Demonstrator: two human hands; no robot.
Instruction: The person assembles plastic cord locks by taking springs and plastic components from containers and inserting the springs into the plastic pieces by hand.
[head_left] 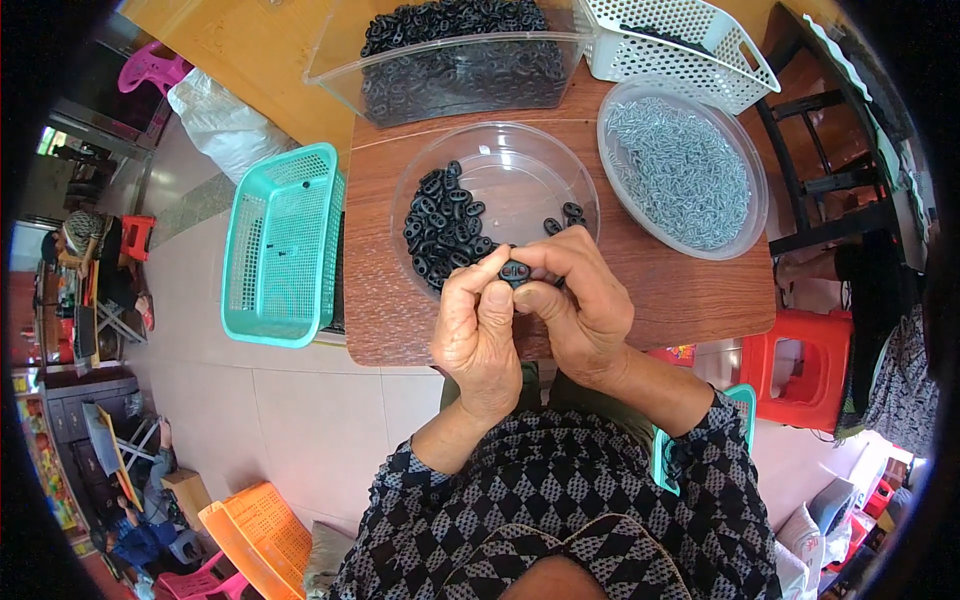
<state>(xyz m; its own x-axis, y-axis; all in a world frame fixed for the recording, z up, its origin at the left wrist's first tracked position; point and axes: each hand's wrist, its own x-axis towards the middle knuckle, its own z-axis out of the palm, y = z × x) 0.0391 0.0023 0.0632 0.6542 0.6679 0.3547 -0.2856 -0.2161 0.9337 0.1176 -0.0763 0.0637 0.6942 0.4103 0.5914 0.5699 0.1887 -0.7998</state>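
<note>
My left hand (477, 328) and my right hand (587, 308) meet over the near edge of a clear round tub (525, 185). Between thumbs and fingertips, both pinch one black oval cord lock (514, 271) with two holes in its face. Many similar black cord locks (440, 222) lie heaped on the tub's left side, and a few more (565, 217) sit at its right, partly behind my right hand. To the right stands a round tub full of small silvery metal pieces (680, 175), which look like springs.
On the brown wooden table (690, 300), a clear bin (460, 75) of black parts and a white basket (680, 60) stand at the back. A turquoise basket (280, 245) with a few dark bits is at the left. A red stool (800, 365) stands right; people sit farther off.
</note>
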